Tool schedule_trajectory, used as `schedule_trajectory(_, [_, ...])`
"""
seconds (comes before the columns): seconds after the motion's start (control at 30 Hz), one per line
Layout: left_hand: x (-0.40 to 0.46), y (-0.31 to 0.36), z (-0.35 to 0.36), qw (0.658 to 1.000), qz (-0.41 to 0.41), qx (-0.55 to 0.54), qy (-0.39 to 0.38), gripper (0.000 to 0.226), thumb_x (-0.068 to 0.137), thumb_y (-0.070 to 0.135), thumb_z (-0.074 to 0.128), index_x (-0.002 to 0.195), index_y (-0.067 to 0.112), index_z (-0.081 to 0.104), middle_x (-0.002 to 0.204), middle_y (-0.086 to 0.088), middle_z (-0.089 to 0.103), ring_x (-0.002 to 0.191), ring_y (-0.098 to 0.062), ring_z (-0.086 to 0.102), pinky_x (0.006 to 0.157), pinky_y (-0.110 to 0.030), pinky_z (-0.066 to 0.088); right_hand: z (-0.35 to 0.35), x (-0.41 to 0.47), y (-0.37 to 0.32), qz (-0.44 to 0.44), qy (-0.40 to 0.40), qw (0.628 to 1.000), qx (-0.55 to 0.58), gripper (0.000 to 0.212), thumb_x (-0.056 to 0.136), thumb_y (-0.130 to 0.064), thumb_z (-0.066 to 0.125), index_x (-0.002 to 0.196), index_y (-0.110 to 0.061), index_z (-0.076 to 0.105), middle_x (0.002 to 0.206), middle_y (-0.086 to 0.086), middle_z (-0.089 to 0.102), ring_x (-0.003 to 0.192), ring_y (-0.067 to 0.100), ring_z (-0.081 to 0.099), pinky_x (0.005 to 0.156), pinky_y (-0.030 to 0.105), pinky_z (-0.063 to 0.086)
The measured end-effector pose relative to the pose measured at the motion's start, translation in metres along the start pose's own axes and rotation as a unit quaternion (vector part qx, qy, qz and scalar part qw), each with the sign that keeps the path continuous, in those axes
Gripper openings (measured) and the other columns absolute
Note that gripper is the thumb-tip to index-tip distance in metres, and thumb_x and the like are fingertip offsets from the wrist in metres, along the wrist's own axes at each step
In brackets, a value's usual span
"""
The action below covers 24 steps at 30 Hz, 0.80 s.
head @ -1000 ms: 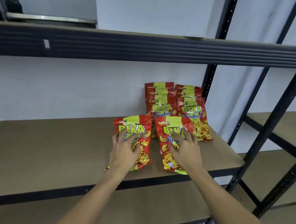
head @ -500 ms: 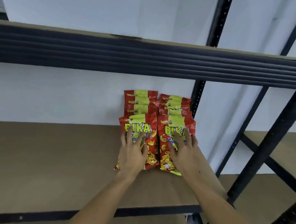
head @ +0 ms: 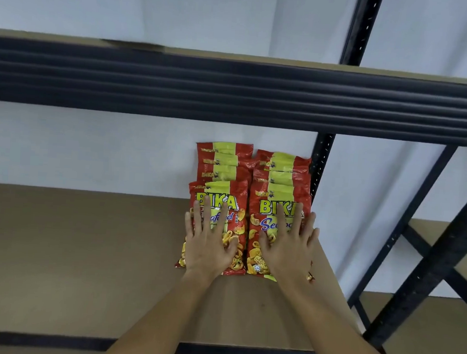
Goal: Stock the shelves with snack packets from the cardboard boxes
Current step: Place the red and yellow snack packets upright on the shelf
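Snack packets lie beneath both flat, straight-fingered palms, left hand and right hand gripping nothing

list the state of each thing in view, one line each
left hand: flat, fingers straight, pressing on the left front packet
right hand: flat, fingers spread, pressing on the right front packet
left front packet: sealed, lying face up, overlapping the row behind
right front packet: sealed, lying face up beside the left one
rear packets: sealed, two overlapping rows reaching the wall
shelf board: bare left of the packets
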<state>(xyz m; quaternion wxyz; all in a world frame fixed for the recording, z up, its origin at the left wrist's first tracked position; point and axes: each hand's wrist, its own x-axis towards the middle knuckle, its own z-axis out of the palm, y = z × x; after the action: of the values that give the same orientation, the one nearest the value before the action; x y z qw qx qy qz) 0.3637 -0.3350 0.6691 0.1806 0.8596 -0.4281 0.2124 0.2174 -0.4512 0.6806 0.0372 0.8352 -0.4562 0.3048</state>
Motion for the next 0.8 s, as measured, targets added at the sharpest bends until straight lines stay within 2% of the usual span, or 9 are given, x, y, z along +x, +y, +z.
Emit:
schedule_trajectory(0.2, [-0.0019,-0.0049,-0.0019,1.000,0.020,0.004,0.005,0.082,0.093,0.067,0.032,0.159,0.028,0.002,0.165,-0.014,-0.010,0.150,-0.037,-0.014,0.121,-0.057,0.000,0.0020,0.0004,0.0029,-0.008,-0.007,1.000,0.004,0.071,0.094,-0.059,0.032,0.157,-0.028,0.026,0.164,0.014,0.019,0.150,0.045,0.011,0.116,0.061,0.023])
schedule_trajectory(0.33, [-0.0031,-0.0029,-0.0013,1.000,0.025,0.004,0.016,0.074,0.095,0.058,0.039,0.158,0.028,0.015,0.165,-0.016,0.008,0.150,-0.041,0.005,0.118,-0.058,0.018,0.0032,-0.0029,0.0046,-0.016,0.021,1.000,0.010,0.062,0.098,-0.052,0.035,0.154,-0.025,0.035,0.162,0.014,0.026,0.147,0.046,0.020,0.112,0.059,0.028])
schedule_trajectory(0.4, [-0.0031,-0.0026,-0.0005,0.999,0.032,-0.001,0.022,0.072,0.096,0.056,0.041,0.158,0.028,0.018,0.164,-0.016,0.011,0.150,-0.041,0.009,0.118,-0.058,0.020,0.0047,-0.0036,0.0061,-0.017,0.036,0.999,0.015,0.061,0.099,-0.050,0.038,0.154,-0.025,0.036,0.162,0.014,0.027,0.147,0.046,0.020,0.113,0.059,0.028])
schedule_trajectory(0.5, [-0.0008,-0.0042,0.0009,0.999,0.043,-0.004,0.029,0.072,0.096,0.055,0.040,0.158,0.028,0.016,0.164,-0.016,0.010,0.151,-0.040,0.007,0.119,-0.057,0.018,0.0051,-0.0011,0.0063,-0.022,0.038,0.999,0.012,0.059,0.100,-0.048,0.037,0.155,-0.026,0.034,0.162,0.014,0.026,0.148,0.045,0.018,0.114,0.059,0.027])
schedule_trajectory(0.63, [0.0039,-0.0021,0.0038,0.999,0.040,0.017,0.015,0.076,0.094,0.060,0.035,0.159,0.028,0.010,0.165,-0.015,-0.001,0.151,-0.037,-0.008,0.121,-0.057,0.008,0.0063,0.0031,0.0046,-0.016,0.023,1.000,0.000,0.061,0.098,-0.050,0.032,0.156,-0.029,0.030,0.164,0.014,0.022,0.149,0.046,0.014,0.116,0.059,0.023])
schedule_trajectory(0.8, [0.0043,-0.0036,0.0037,0.999,0.040,0.026,0.002,0.078,0.094,0.063,0.033,0.159,0.027,0.007,0.165,-0.015,-0.005,0.151,-0.038,-0.011,0.121,-0.058,0.005,0.0051,0.0042,0.0034,-0.012,-0.001,1.000,-0.007,0.068,0.096,-0.057,0.025,0.158,-0.030,0.023,0.165,0.014,0.015,0.150,0.046,0.006,0.118,0.060,0.018])
